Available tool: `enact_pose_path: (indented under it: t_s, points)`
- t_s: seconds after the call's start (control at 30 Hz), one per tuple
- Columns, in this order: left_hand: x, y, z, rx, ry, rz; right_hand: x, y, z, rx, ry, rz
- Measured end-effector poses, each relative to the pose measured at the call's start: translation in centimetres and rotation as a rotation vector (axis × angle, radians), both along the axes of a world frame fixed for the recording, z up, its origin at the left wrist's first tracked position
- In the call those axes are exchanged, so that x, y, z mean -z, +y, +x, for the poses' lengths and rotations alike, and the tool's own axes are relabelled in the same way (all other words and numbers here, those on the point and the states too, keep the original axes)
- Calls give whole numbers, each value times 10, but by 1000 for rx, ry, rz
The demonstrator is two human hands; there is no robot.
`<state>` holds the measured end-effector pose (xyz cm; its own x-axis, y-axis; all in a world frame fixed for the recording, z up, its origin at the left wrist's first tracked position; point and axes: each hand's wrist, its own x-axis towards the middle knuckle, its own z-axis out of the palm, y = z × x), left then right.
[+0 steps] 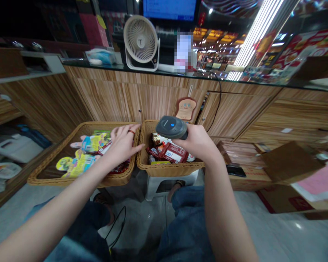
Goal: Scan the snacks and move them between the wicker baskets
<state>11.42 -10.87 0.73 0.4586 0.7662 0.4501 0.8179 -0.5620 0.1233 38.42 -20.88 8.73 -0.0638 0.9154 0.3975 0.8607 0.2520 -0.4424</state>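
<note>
My right hand [198, 142] is wrapped round a dark grey handheld scanner [171, 127], held over the right wicker basket [169, 169]. Inside that basket lie a dark red packet [173, 153] with a white label and other wrapped snacks. My left hand [125, 142], with a ring on one finger, is over the right side of the left wicker basket [47, 181]; its fingers are spread and the thumb points toward the right basket. Yellow and blue packets [79, 163] lie in the left basket, and a red and white packet is partly hidden by my left hand.
A white stool [153, 187] stands under the right basket. Behind are a wooden counter [112, 98], a white fan [141, 42] and a screen [169, 9]. Cardboard boxes [284, 196] and a black phone [236, 170] are at right. A cable lies on the floor.
</note>
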Motion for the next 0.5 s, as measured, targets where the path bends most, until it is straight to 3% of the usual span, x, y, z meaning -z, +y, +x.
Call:
enact_pose_path:
  t_s: [0.1, 0.23, 0.37, 0.5]
  points:
    - [1, 18, 36, 94, 145, -77, 1, 0, 5, 13, 1, 29]
    - [4, 49, 85, 108, 367, -246, 2, -1, 12, 53, -24, 58]
    - [16, 81, 124, 115, 397, -322, 1, -2, 19, 98, -34, 71]
    - [34, 105, 146, 134, 390, -370, 1, -4, 25, 115, -10, 67]
